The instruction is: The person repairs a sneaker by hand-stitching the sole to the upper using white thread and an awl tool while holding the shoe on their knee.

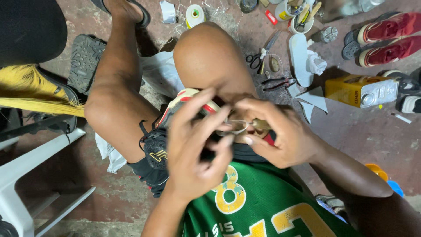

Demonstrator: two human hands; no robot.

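Two bare hands meet over a worn sports shoe [175, 127] wedged between the person's knees, seen from above, apparently so the legs clamp it while both hands work. The left hand [197, 153] spreads over the shoe's red, cream and black upper, its fingers curled and pinching a pale thread [237, 125]. The right hand [280, 136] closes its fingertips on the other end of that thread, beside a small tan piece; what the piece is cannot be told. On the concrete floor [351, 145] beyond the knees lie scissors [259, 55], dark pliers [278, 83], a spool of thread [194, 14] and a white sole [300, 59]. A white cup [301, 23] holds upright tools. A yellow tin [362, 90] lies on its side, near a pair of red shoes [386, 37].
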